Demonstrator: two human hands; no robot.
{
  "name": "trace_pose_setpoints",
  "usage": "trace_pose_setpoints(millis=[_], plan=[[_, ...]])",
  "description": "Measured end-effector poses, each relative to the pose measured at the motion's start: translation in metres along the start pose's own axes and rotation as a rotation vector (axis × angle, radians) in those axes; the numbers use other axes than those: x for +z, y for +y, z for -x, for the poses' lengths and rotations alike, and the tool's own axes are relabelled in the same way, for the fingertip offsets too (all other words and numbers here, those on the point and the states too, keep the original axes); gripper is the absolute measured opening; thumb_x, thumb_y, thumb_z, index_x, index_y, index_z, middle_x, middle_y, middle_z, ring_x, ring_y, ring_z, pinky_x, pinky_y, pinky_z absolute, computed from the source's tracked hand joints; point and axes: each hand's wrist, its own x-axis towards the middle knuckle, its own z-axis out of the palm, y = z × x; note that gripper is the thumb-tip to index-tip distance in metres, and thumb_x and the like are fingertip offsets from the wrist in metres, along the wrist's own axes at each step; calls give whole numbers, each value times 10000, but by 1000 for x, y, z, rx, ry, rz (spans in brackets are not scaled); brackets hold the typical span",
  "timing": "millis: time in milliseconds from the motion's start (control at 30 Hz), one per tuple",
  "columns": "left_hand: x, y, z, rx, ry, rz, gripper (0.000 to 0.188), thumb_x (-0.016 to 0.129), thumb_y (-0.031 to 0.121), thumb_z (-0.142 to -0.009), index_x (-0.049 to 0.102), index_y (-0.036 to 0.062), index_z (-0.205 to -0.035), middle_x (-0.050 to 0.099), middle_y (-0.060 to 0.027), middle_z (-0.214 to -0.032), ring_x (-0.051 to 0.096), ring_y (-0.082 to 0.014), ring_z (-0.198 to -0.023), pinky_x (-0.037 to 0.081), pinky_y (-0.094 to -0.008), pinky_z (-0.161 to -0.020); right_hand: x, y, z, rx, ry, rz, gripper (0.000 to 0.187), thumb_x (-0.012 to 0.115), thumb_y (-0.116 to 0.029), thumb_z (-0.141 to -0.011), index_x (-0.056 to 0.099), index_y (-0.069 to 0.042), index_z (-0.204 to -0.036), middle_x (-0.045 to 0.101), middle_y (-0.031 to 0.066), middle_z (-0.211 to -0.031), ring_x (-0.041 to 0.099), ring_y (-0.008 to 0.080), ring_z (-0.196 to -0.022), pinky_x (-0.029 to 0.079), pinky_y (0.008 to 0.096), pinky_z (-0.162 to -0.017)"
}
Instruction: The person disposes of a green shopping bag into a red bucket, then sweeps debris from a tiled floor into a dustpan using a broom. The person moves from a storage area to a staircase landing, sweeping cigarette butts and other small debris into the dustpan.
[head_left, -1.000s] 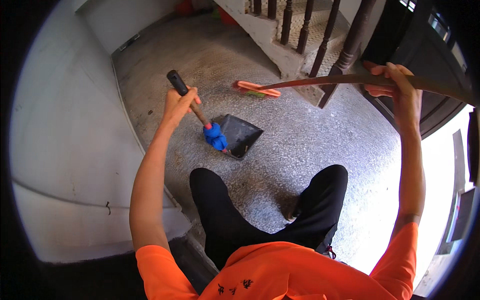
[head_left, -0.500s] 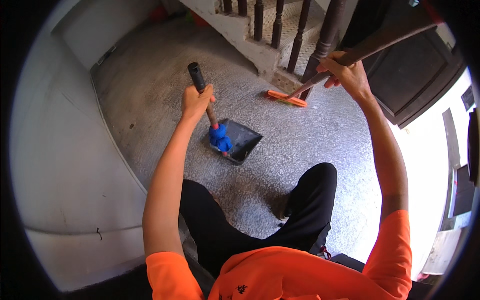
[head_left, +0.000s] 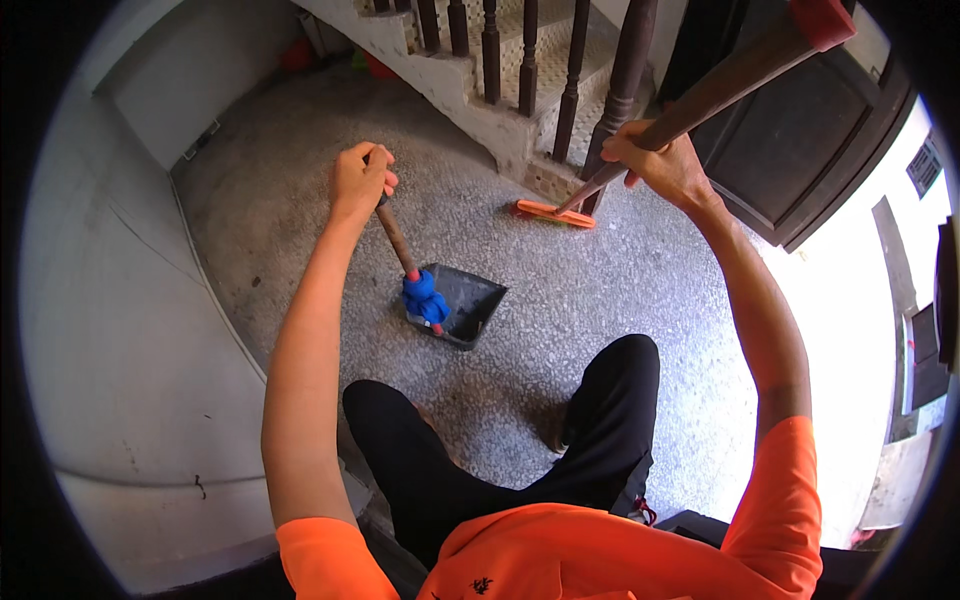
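Observation:
My left hand (head_left: 361,182) is closed around the upper end of a long-handled dustpan's handle, covering most of its black grip. The black dustpan (head_left: 470,297) rests on the floor ahead of my knees, its opening toward the right. Blue cloth or plastic (head_left: 424,298) is wrapped round the base of its handle. My right hand (head_left: 662,165) grips a broom (head_left: 735,85) partway along its brown handle, whose red-capped end rises toward the upper right. The orange broom head (head_left: 557,214) is down by the foot of the stairs, apart from the dustpan.
Stairs with dark wooden balusters (head_left: 529,65) rise at the back. A dark door (head_left: 790,140) stands at the right, beside a bright opening. A pale wall (head_left: 130,330) runs along the left. The speckled floor (head_left: 600,280) lies between.
My left hand has moved up the dustpan handle from below the black grip onto it. The dustpan, the broom and my right hand appear slightly farther left, along with the whole scene.

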Motion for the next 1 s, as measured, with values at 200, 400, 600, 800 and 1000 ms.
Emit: trace_pose_setpoints(millis=[200,400,600,800,1000], plan=[[-5,-14,-5,93,14,-278,205,544,216,-857,596,25,-804,620,-88,-606,612,-174,-581,469,-333,-565,6,-14,-2,-21,-46,2,367,635,-393,-778,710,-34,-775,651,83,-662,602,175,-601,456,329,-577],[-11,-17,-7,112,7,-513,210,605,254,-813,574,47,-802,629,-128,-693,637,-291,-693,480,-399,-623,10,-63,7,-62,-112,-54,405,682,-413,-769,645,-19,-683,593,82,-612,588,168,-560,473,336,-553],[-11,-14,2,90,10,-459,188,604,237,-801,574,51,-805,626,-133,-707,631,-316,-713,474,-415,-624,-17,-123,22,-94,-225,-267,291,682,-296,-791,699,-6,-781,674,119,-697,635,168,-550,522,267,-506],[-9,-13,5,59,-29,-298,146,580,199,-800,576,53,-792,622,-142,-710,629,-324,-713,473,-416,-624,-44,-117,23,-182,-227,-372,306,659,-308,-753,668,-2,-758,674,148,-711,654,185,-552,539,266,-473],[-31,-38,7,178,94,-349,163,578,208,-785,572,45,-774,621,-153,-699,628,-328,-706,470,-410,-605,-35,-114,16,-111,-61,-445,182,661,-180,-767,668,1,-752,665,124,-691,610,141,-512,496,230,-446]])
